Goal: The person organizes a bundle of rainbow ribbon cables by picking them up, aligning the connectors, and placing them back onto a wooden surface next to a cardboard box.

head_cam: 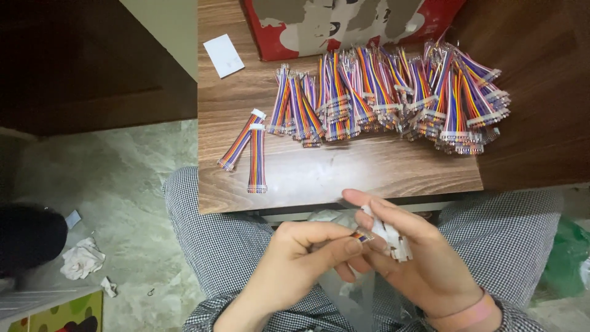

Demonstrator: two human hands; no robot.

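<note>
My left hand (295,261) pinches the end of a short rainbow ribbon cable (361,235) between thumb and forefinger, over my lap. My right hand (418,252) holds several small white plastic connectors (390,235) in its fingers, touching the cable's end. A large pile of finished rainbow cables with white connectors (393,95) lies on the wooden table (332,169). Two separate cables (249,147) lie to the left of the pile.
A red cardboard box (344,24) stands at the table's back edge, with a white card (224,55) to its left. A clear plastic bag (350,295) rests on my lap. Crumpled paper (82,258) lies on the stone floor at left.
</note>
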